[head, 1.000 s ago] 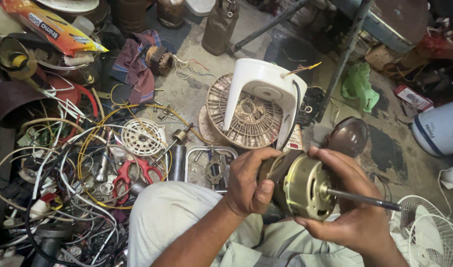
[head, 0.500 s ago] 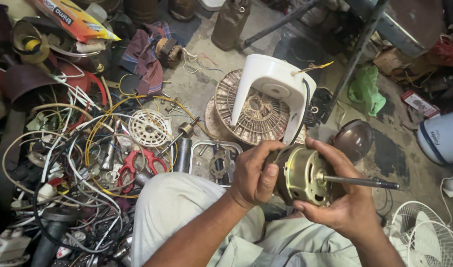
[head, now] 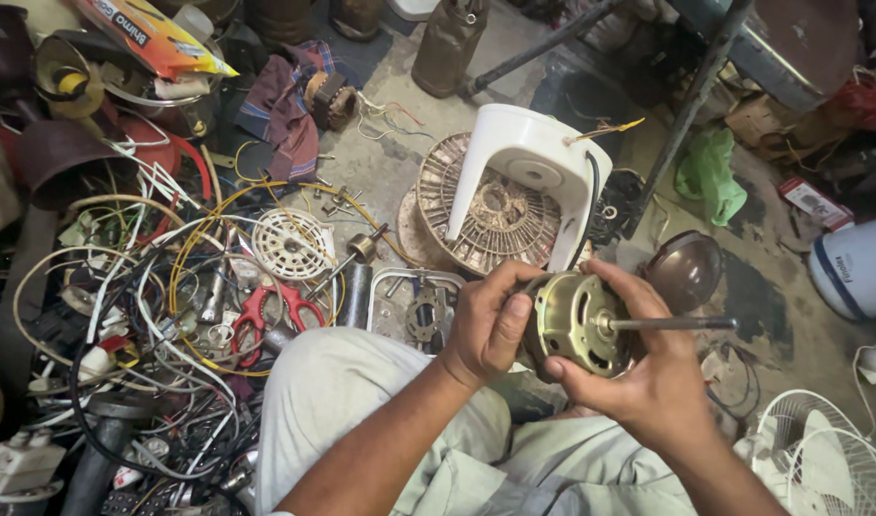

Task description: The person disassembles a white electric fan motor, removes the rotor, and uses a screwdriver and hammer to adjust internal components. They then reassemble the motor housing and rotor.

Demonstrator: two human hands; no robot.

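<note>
Since a second ago both hands have lifted the fan motor (head: 576, 325) a little higher, and its shaft now points level toward the right instead of slanting down.

Head view: the left hand (head: 491, 325) is wrapped around the rear end of the motor, thumb on the near side, fingers curled over the top; its grip is clamped on the motor. The right hand (head: 648, 382) cradles the front housing from below, thumb pressed to the lower face and fingers reaching over the upper edge, so this grip is clamped on the motor too. The motor is a gold-coloured round casing with slots in its face, held in the air above the person's lap, just in front of a white plastic fan housing (head: 534, 177) that leans on a dusty round rotor disc (head: 491, 215) on the floor. The steel shaft (head: 672, 324) sticks out past the right hand, its tip near a dark brown dome cap (head: 686, 272). On the floor to the left lies a tangle of wires (head: 142, 306) with red-handled scissors (head: 266, 311) and a small white round grille (head: 290, 244). A white fan guard (head: 820, 459) shows at the lower right corner
</note>
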